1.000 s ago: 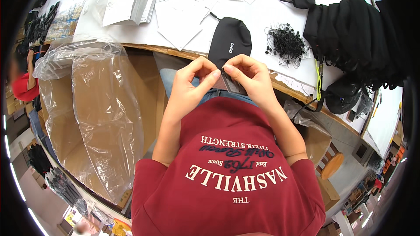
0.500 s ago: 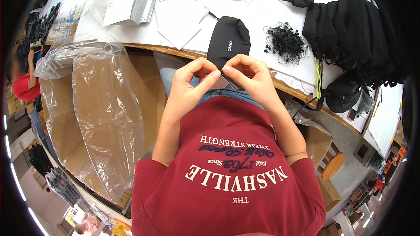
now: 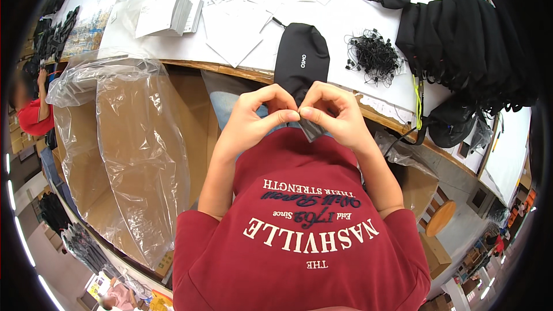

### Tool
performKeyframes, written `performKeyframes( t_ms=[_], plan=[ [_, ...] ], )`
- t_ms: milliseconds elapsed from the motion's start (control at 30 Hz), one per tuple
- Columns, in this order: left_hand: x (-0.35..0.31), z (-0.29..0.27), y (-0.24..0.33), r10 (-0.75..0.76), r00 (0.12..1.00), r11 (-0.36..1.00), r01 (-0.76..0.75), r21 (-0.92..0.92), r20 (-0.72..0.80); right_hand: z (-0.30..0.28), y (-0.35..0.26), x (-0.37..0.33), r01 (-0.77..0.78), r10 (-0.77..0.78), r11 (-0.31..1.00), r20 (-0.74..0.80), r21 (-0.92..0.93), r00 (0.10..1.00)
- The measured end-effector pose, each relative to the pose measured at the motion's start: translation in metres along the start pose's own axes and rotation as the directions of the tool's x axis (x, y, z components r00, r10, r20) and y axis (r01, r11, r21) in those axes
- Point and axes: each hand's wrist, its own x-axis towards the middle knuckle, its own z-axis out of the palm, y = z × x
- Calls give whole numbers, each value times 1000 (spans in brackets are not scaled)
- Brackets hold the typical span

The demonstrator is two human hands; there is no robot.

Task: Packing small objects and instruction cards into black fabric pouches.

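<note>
A black fabric pouch (image 3: pixel 300 52) with white lettering lies over the table's front edge, its near end reaching down to my fingers. My left hand (image 3: pixel 260 114) and my right hand (image 3: pixel 331 110) meet there, thumb and forefinger of each pinched together. What sits between the fingertips is too small to make out. Just below the right thumb hangs a flat dark grey piece (image 3: pixel 311 131), like a card tag. A thin cord with a dark tip (image 3: pixel 279 22) sticks out from the pouch's far end.
Right of the pouch lies a tangle of black tag strings (image 3: pixel 373 56). Black pouches (image 3: pixel 461 52) are heaped farther right. White cards (image 3: pixel 167 14) stand stacked at the back left, near loose papers (image 3: pixel 236 34). A carton (image 3: pixel 138 167) with clear plastic film stands at my left.
Both hands have moved slightly down toward my body, still pinched together. The dark grey piece shows more clearly below the right thumb. The pouch has barely shifted.
</note>
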Motion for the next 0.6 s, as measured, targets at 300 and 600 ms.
performKeyframes(
  t_ms=[300,600],
  plan=[
    [-2,6,4,45,999,999,-45,2,11,-3,-10,3,37,-29,993,75,-112,997],
    [-4,60,5,117,902,955,-218,203,416,12,33,38,5,-229,368,-85,-930,970]
  ],
)
